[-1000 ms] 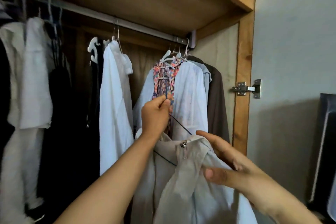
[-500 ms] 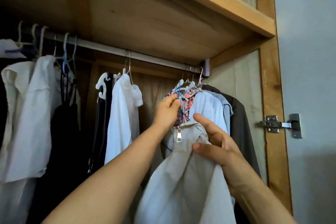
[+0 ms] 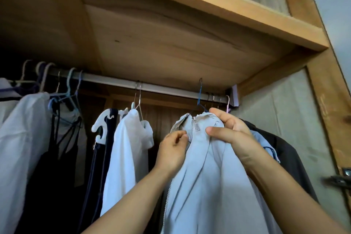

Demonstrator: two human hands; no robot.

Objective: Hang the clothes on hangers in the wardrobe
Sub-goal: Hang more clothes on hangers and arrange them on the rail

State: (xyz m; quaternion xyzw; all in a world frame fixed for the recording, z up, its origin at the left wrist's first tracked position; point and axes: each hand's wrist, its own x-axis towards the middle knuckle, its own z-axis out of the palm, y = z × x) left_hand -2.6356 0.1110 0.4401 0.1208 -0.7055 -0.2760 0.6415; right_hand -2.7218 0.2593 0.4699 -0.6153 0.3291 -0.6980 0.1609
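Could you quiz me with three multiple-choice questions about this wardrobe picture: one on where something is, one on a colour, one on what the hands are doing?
1. Where is the hook of the blue hanger that carries the pale grey jacket?
A. Over the metal rail
B. On the top shelf
C. On the door hinge

2. What colour is the shirt hanging just left of the jacket?
A. Red
B. White
C. Green

3. What are the hands doing?
A. Both hang idle
B. Only one touches the jacket
C. Both grip the jacket near its collar

Answers:
1 A, the hook curves over the rail.
2 B, its fabric is plainly white.
3 C, the left hand pinches the zip edge and the right hand holds the collar fabric.
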